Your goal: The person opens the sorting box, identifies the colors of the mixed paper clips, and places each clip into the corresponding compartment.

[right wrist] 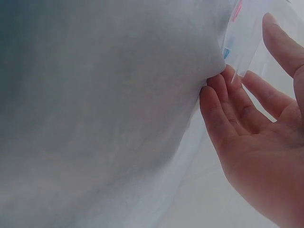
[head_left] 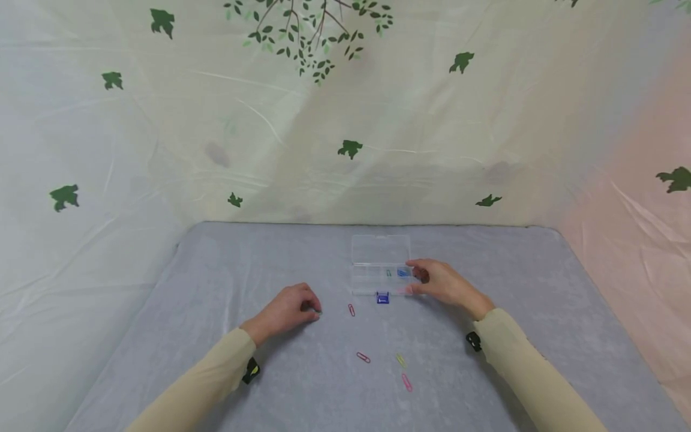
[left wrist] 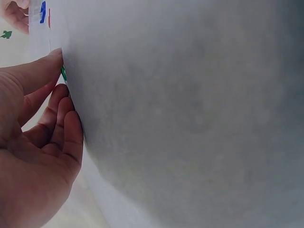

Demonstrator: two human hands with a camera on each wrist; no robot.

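Observation:
A clear plastic box (head_left: 369, 277) lies on the cloth with its lid (head_left: 381, 249) folded back and a blue latch (head_left: 382, 297) at the front. Inside are a small green paper clip (head_left: 388, 273) and blue clips (head_left: 403, 272). My right hand (head_left: 445, 282) holds the box's right end, thumb at the near corner and fingers at the far one. Left of the box, low over the cloth, my left hand (head_left: 288, 309) pinches a green paper clip (left wrist: 63, 73) between thumb and finger; most of it is hidden. A red paper clip (head_left: 351, 310) lies between left hand and box.
Closer to me lie another red paper clip (head_left: 363, 357), a yellow one (head_left: 400, 360) and a pink one (head_left: 406, 382). Grey cloth (head_left: 302, 384) covers the table, and a pale curtain (head_left: 399, 192) with green leaf shapes hangs behind it.

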